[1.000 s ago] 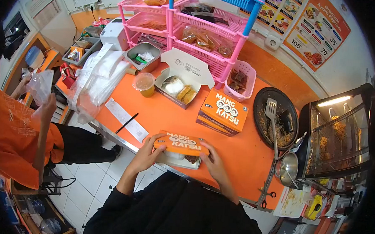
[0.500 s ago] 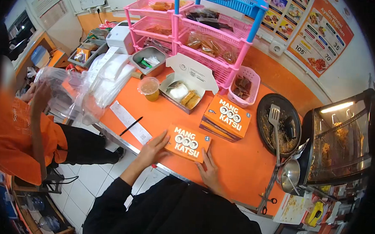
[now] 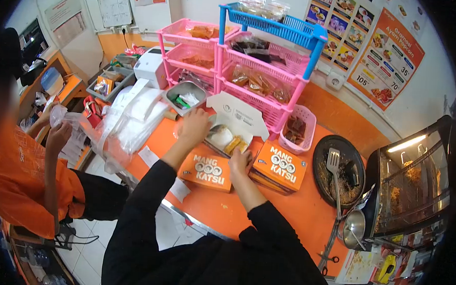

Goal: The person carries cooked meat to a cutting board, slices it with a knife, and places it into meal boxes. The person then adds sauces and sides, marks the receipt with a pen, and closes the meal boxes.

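Observation:
My left hand is at the left side of the open food box, its fingers curled at the box's edge. Beneath this hand, the lidded sauce cup is almost wholly hidden. My right hand grips the box's near right corner. Inside lie white rice and a golden fried piece; the white lid stands up behind. Just in front sits a closed orange box, touched by neither hand. More closed orange boxes are stacked to the right.
Pink and blue rack shelves with bagged food stand behind. A black pan with a spatula and a lit display case are on the right. At left, a person in orange handles clear plastic near a bag stack.
My hands have let go of the closed orange box, which now sits farther left and back. Both have reached forward to the open food box. The other person's hands have moved with the plastic.

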Available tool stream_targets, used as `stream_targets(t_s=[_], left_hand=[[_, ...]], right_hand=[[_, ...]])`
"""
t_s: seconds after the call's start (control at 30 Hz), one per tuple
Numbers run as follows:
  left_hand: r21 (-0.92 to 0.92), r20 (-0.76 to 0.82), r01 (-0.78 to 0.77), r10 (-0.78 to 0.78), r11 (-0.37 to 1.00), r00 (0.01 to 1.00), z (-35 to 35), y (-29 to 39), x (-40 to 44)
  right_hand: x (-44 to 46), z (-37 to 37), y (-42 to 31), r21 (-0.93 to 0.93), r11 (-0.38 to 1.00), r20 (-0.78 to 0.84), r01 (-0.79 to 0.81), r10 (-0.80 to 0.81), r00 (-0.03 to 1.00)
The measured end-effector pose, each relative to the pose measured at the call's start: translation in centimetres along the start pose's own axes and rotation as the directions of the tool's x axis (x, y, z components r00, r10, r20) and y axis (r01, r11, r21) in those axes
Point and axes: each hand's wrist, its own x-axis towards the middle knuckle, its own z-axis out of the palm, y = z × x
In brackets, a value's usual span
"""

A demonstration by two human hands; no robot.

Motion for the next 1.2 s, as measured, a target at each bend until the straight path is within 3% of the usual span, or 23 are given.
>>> stream_targets(t_s=[0.07,0.17,0.23,0.27,0.33,0.37,0.47,0.57,0.6,0.7,0.73,0.83,0.93,1.03,1.07,1.1,1.13,1.17,1.2], left_hand=[[0.333,0.226,-0.057,-0.021,0.941,0.974,2.2,0.1,3.7],[0.437,0.187,-0.088,0.005,0.895,0.982,9.1,-1.7,6.5],[0.268,0.320,0.018,-0.107,0.963,0.941,7.1,-1.2,7.5],[0.188,0.396,0.077,-0.147,0.979,0.906,6.0,-0.9,7.6],[0.125,0.393,0.098,-0.139,0.987,0.909,6.6,-1.8,7.5],[0.094,0.391,0.109,-0.137,0.990,0.910,6.9,-2.2,7.3],[0.127,0.450,0.085,-0.134,0.988,0.883,6.5,-2.0,7.6],[0.156,0.389,0.076,-0.132,0.985,0.911,7.1,-1.9,7.9],[0.151,0.366,0.071,-0.122,0.986,0.922,6.5,-1.6,8.2],[0.153,0.259,0.051,-0.090,0.987,0.962,3.6,-0.9,9.2],[0.162,0.194,0.044,-0.076,0.986,0.978,2.7,-0.9,9.6],[0.157,0.087,-0.001,-0.013,0.988,0.996,-2.6,-0.1,9.6],[0.099,0.055,-0.029,0.023,0.995,0.998,-8.9,1.6,6.8],[-0.005,-0.019,-0.054,0.054,0.999,0.998,-12.3,4.3,1.4],[-0.009,0.033,-0.061,0.061,0.998,0.998,-12.8,5.6,-0.8],[-0.015,0.084,-0.069,0.070,0.998,0.994,-13.0,7.0,-3.2],[-0.082,-0.006,-0.125,0.125,0.989,0.992,-13.0,8.5,-5.9],[-0.147,-0.099,-0.184,0.170,0.972,0.980,-12.7,10.0,-8.7],[-0.149,-0.049,-0.141,0.135,0.979,0.990,-12.0,11.8,-10.9]], right_hand=[[3.9,2.7,2.1,-0.211,0.977,-0.077,0.012,-0.029,0.997],[7.6,3.2,4.7,-0.523,0.850,-0.058,0.069,-0.116,0.992],[8.4,2.8,4.1,-0.566,0.818,-0.055,0.104,-0.163,0.985],[8.4,2.5,3.9,-0.510,0.851,-0.069,0.124,-0.183,0.981],[9.2,3.1,4.7,-0.320,0.937,-0.210,0.140,-0.214,0.954],[9.3,3.2,5.3,-0.278,0.954,-0.207,0.114,-0.175,0.963],[4.1,0.3,-1.5,-0.128,0.990,-0.243,0.053,-0.084,0.966],[1.6,-2.1,-5.1,-0.270,0.954,-0.076,0.130,-0.156,0.985],[1.0,-2.8,-5.6,-0.355,0.905,-0.009,0.236,-0.256,0.967],[1.9,-3.4,-6.1,-0.444,0.788,-0.012,0.427,-0.482,0.876],[1.7,-4.5,-7.2,-0.530,0.663,0.104,0.529,-0.568,0.816],[0.7,-7.4,-9.6,-0.442,0.713,0.083,0.545,-0.572,0.816],[-1.3,-11.8,-10.0,-0.345,0.737,0.161,0.582,-0.564,0.810],[-6.8,-17.9,-9.3,-0.274,0.697,0.175,0.662,-0.641,0.747],[-8.3,-19.7,-8.1,-0.223,0.683,0.153,0.696,-0.680,0.717],[-9.6,-21.5,-6.5,-0.153,0.722,0.175,0.675,-0.652,0.737],[-10.9,-23.3,-4.8,-0.086,0.757,0.199,0.648,-0.624,0.756],[-12.4,-25.4,-3.4,-0.138,0.821,0.248,0.553,-0.512,0.822],[-13.7,-27.2,-1.9,-0.200,0.870,0.288,0.451,-0.388,0.875]])
